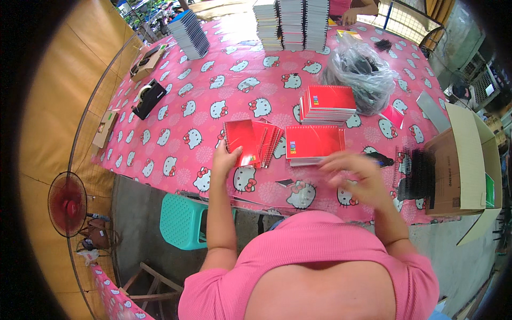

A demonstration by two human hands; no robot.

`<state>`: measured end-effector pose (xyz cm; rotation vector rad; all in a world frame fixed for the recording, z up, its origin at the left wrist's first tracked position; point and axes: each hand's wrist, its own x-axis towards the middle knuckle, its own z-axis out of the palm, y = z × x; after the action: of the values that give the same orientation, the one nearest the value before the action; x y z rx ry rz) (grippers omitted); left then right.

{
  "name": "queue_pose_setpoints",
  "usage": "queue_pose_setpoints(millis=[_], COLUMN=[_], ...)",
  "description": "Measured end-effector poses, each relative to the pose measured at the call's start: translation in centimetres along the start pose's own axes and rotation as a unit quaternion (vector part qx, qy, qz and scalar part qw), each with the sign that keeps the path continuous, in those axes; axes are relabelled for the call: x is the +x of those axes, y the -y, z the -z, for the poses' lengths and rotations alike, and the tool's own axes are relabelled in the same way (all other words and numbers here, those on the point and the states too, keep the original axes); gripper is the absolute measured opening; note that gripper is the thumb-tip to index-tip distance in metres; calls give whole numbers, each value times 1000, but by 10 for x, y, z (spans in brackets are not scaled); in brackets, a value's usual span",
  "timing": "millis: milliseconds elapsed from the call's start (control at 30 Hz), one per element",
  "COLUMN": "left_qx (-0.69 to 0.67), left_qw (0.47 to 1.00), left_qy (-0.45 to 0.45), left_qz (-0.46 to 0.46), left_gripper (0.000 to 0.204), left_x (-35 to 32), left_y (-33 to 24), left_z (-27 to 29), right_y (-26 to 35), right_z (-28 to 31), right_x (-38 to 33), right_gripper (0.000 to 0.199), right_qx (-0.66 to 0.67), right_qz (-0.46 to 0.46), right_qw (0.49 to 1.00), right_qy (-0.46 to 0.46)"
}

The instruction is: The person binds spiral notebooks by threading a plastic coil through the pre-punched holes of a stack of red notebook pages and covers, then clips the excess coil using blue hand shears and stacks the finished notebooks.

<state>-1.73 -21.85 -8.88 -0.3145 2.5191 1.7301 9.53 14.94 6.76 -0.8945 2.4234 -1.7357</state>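
My left hand (228,158) grips a red spiral notebook (242,140) by its left side, thumb on the cover. Beneath and to the right of it, more red notebooks (271,143) lie fanned out on the table. My right hand (356,175), blurred by motion, hovers at the near right corner of a low stack of red notebooks (312,143). Its fingers look loosely bent and apart, with nothing visible in them. Behind that, a taller stack of red notebooks (330,98) stands next to a clear plastic bag (365,72) with dark contents.
Tall notebook stacks (293,26) stand at the far side, near another person's hand (349,17). A tape dispenser (149,98) sits left. Black spiral coils (416,173) lie beside an open cardboard box (461,165) at right. A green stool (182,221) stands below the near edge.
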Motion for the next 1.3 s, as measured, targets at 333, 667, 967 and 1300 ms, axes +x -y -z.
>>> queue_pose_setpoints(millis=[333,667,967,1300], left_qx=[-89,83,-306,-208], left_qw=[970,971,912,909], left_qy=[176,163,269,298], left_qz=[143,152,49,-205], left_gripper=[63,61,62,91], left_x=[31,28,27,57], left_y=[-32,-110,-35,2], left_z=[8,-21,19,68], right_y=[-110,-149,-142,-143], right_z=[-184,-201,-209,-254], right_x=[48,117,135,156], right_gripper=[74,51,74,88], right_qx=[300,311,423,161], right_qz=[-360,-318,-236,-134], right_qw=[879,815,830,948], right_qy=[-86,-371,-278,-242])
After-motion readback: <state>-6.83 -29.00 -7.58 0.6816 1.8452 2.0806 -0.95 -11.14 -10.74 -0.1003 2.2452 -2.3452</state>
